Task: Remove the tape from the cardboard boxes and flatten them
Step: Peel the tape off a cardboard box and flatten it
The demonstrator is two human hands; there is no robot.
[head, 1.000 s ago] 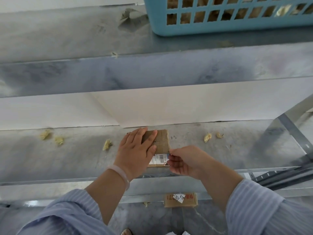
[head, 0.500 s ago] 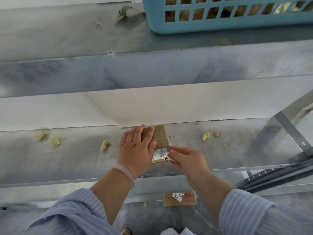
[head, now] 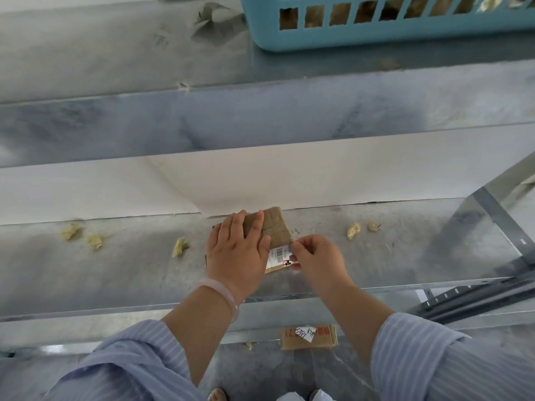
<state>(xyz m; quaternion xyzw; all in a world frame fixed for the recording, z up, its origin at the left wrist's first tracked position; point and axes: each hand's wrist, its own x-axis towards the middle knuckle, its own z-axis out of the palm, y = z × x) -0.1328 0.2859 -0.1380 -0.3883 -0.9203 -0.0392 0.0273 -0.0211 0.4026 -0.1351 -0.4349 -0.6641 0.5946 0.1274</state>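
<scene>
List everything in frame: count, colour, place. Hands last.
lower shelf: 1, grey metal, in front
upper shelf: 1, grey metal, above
cardboard box: 1, brown, lower shelf, centre
label: 1, white with barcode, box's near end
tape scraps: 5, yellowish, scattered on lower shelf
basket: 1, blue, upper shelf
flat cardboard: 1, brown, floor below
bracelet: 1, pale, left wrist
sleeves: 2, blue striped
left hand: flat, pressing on box
right hand: pinching label's right edge
</scene>
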